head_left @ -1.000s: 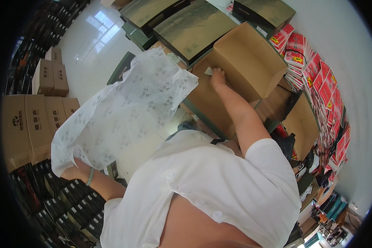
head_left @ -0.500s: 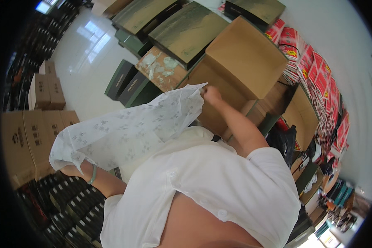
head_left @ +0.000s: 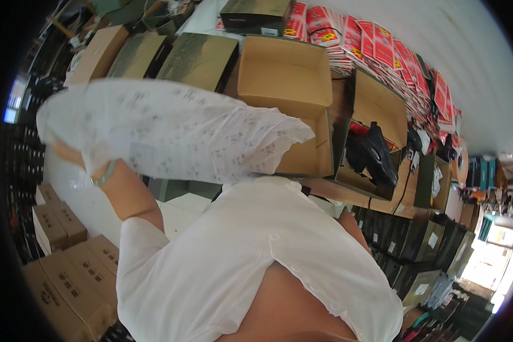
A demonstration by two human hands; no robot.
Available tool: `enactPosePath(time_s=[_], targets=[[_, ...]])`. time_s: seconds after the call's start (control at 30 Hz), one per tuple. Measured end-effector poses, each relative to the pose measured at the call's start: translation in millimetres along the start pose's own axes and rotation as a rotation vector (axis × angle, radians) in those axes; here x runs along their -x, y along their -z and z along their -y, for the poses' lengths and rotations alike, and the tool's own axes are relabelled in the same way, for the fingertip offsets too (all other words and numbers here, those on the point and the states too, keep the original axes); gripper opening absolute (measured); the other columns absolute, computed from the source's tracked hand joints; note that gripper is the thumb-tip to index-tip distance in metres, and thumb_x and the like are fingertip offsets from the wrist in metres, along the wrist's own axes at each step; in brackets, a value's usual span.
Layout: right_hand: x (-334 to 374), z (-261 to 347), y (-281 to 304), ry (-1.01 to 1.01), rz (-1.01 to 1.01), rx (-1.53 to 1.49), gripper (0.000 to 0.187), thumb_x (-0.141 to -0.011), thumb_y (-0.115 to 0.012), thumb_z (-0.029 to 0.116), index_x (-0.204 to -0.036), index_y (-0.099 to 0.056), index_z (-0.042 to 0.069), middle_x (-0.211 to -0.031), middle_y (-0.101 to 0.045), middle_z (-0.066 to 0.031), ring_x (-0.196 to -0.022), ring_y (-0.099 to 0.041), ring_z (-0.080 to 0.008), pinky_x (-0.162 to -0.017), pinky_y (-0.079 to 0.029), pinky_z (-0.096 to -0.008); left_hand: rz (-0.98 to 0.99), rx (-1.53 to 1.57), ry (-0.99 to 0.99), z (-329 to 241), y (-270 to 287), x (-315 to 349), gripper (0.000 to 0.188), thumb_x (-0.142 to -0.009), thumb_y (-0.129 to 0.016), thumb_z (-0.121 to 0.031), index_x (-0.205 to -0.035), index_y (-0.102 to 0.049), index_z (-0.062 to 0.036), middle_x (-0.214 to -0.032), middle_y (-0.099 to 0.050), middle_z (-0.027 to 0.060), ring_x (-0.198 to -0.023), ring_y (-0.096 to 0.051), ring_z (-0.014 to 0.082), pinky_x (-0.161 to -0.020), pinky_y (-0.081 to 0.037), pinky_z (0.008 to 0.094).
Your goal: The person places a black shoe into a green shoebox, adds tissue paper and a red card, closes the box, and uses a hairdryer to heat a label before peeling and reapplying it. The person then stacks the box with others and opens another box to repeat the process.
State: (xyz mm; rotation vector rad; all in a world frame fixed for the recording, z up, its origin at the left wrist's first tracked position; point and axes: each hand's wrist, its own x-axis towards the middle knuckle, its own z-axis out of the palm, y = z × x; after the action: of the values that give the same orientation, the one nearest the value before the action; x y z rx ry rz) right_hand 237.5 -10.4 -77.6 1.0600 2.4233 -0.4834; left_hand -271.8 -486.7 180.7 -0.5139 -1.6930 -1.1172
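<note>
A long, thin white paper sheet with a grey printed pattern point(head_left: 174, 128) hangs in the air, its right end over the left part of an open green box with a brown cardboard inside point(head_left: 314, 157). I cannot tell if the sheet touches the box floor. The left hand point(head_left: 69, 155) grips the sheet's left end, its fingers partly hidden. The right hand point(head_left: 347, 214) is low, by the front edge of the brown wooden counter point(head_left: 347, 192); I cannot tell if it is open or closed.

The open box sits at the counter's front edge. Just right of it, a second open box point(head_left: 380, 97) has a shiny black thing point(head_left: 375, 157) in it. Red printed packets point(head_left: 376, 45) pile along the back edge.

The sheet could tear if a box corner snags it. With only one end held, the loose end could crumple or slip off the front edge.
</note>
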Motion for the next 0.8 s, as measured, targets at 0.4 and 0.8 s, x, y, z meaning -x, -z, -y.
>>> enactPosePath(time_s=[0.4, 0.8], targets=[[-143.4, 219.6, 177.4, 0.475, 0.331, -0.964, 0.062, -0.092, -0.068, 0.028, -0.139, -0.039, 0.000, -0.083, -0.070, -0.0131, -0.056, -0.062, -0.0166, -0.045, -0.046, -0.0290, 0.246, 0.675, 0.273, -69.0, -266.9, -90.4, 0.049, -0.099, -0.048, -0.032, -0.125, -0.055, 0.0089, -0.119, -0.061, 0.0157, -0.110, -0.054, 0.0209, -0.096, -0.045, 0.0333], [-310.3, 312.4, 301.2, 0.909, -0.803, -1.474, 0.031, -0.092, -0.060, 0.007, -0.122, -0.061, 0.002, -0.096, -0.069, -0.0136, -0.091, -0.065, -0.0195, -0.084, -0.050, -0.0287, 0.205, 0.470, 0.081, -174.0, -86.9, 51.0, 0.009, -0.095, -0.052, -0.009, -0.087, -0.050, -0.0052, -0.093, -0.056, 0.0058, -0.091, -0.053, 0.0193, -0.083, -0.045, 0.0345]])
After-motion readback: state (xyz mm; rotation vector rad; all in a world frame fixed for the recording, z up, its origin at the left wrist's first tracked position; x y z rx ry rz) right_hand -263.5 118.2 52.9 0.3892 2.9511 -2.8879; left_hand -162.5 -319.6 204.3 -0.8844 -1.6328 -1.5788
